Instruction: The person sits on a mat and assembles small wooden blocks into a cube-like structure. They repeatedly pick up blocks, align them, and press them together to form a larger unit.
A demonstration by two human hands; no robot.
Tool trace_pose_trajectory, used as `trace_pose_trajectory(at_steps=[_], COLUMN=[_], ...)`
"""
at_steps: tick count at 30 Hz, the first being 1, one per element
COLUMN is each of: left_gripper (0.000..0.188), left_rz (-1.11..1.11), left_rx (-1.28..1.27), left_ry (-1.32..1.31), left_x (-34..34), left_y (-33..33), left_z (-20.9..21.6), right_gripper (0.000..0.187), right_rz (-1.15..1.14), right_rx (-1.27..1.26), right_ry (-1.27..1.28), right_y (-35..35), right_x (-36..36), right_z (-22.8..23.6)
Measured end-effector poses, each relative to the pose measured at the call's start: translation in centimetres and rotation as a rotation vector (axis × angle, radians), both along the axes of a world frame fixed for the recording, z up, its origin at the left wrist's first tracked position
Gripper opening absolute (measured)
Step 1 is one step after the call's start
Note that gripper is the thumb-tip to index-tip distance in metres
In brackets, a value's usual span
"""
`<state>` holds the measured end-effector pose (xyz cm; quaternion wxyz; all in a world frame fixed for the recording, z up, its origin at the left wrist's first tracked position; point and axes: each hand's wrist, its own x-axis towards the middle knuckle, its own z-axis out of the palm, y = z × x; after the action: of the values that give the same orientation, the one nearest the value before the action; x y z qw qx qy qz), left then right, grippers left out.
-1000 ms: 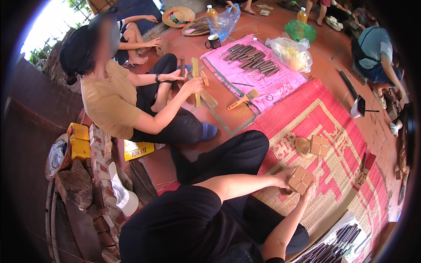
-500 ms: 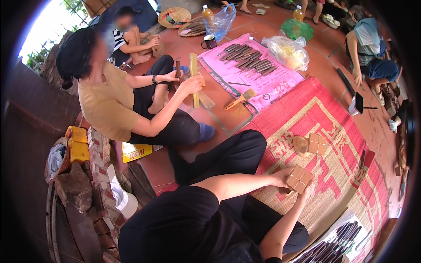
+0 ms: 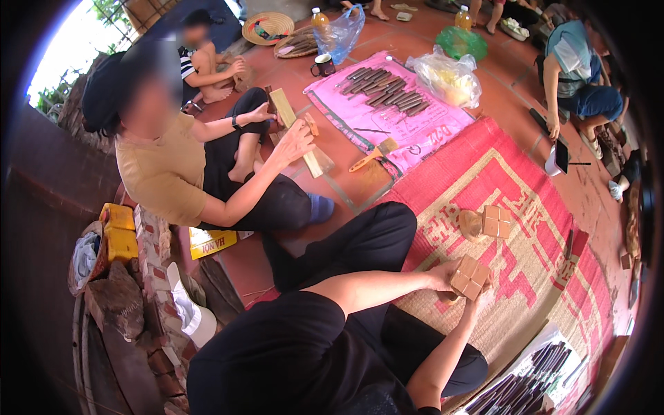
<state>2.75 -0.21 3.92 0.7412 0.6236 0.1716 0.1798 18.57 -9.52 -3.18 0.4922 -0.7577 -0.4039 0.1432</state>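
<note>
Above the woven mat, both of my hands hold a small brown square packet (image 3: 471, 277) crossed by pale bands like string. My left hand (image 3: 443, 275) grips its left side, and my right hand (image 3: 483, 297) has its fingers curled on the lower right corner. A tan roundish thing shows partly beneath the packet by my left hand; I cannot make out what it is. Farther off on the mat lies a second banded packet (image 3: 496, 221), beside a tan round bundle (image 3: 472, 225) that looks like a roll of twine.
The red and straw mat (image 3: 477, 166) spreads before me. A pink sheet (image 3: 415, 142) bears several dark sticks; a flat brush (image 3: 373, 154) lies at its edge. Dark sticks (image 3: 529, 377) also lie lower right. On the left a seated person (image 3: 166, 159) holds a wooden block (image 3: 283, 108).
The packet stays in my hands, slightly turned. The person on the left has tilted the wooden block and shifted their hands. At the far right, another person's hand reaches lower toward a dark-topped tray.
</note>
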Motion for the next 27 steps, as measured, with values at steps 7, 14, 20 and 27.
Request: trace_pose_trajectory(at_steps=[7,14,20,27], left_gripper=[0.075,0.071,0.070,0.070], left_rz=[0.021,0.038,0.020,0.103], left_rx=[0.077,0.081,0.033,0.252], left_ry=[0.005,-0.060,-0.036,-0.009], left_x=[-0.2,-0.2,-0.2,0.1], left_y=[0.2,0.2,0.0,0.2], left_z=[1.1,0.3,0.4,-0.6], right_gripper=[0.031,0.026,0.028,0.027], right_rz=[-0.068,-0.122,-0.193,-0.101], right_rx=[-0.225,-0.271,-0.098,-0.004], right_ry=[0.003,-0.021,0.096,0.262], right_y=[0.0,0.0,-0.6,-0.2], right_x=[-0.1,0.1,-1.3,1.9], right_z=[-1.4,-0.2,-2.6,-4.2])
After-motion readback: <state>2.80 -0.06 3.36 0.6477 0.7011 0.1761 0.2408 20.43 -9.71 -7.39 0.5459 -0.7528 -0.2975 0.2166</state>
